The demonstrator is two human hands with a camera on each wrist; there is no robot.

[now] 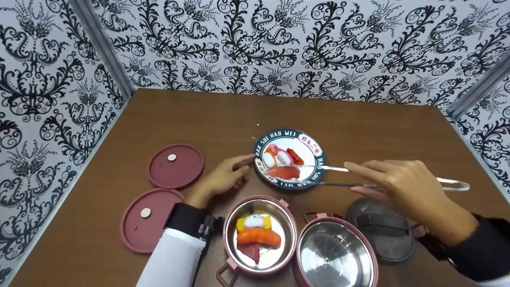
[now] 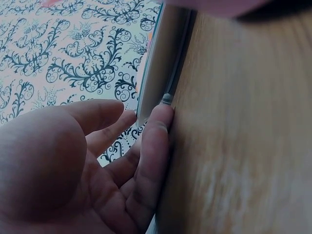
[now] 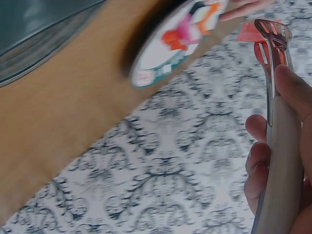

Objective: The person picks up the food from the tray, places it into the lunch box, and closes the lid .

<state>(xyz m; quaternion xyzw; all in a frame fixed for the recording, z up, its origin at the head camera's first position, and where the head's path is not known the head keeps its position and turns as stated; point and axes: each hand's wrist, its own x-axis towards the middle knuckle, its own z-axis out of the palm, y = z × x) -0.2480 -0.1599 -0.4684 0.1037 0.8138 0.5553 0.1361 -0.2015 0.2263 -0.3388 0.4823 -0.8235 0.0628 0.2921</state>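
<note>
My right hand (image 1: pixel 402 183) holds metal tongs (image 1: pixel 336 168), their tips reaching over a round plate (image 1: pixel 314 149) with a dark lettered rim. Between the tips in the right wrist view is a flat red food piece (image 3: pixel 249 32), which looks like a meat slice. On the plate lie an oblong red piece (image 1: pixel 295 156), white-and-coloured pieces (image 1: pixel 269 159) and a small pinkish-red one (image 1: pixel 272 149). My left hand (image 1: pixel 223 175) has its fingertips at the plate's left rim; in the left wrist view the fingers touch its edge, thumb apart.
A pink-rimmed pot (image 1: pixel 228 239) in front holds a yellow-and-white piece, an orange piece and a dark red one. Beside it stands a second pot (image 1: pixel 372 255). Two pink lids (image 1: pixel 187 171) lie left, a dark handled lid (image 1: pixel 392 249) right. Patterned walls (image 1: pixel 279 48) enclose the table.
</note>
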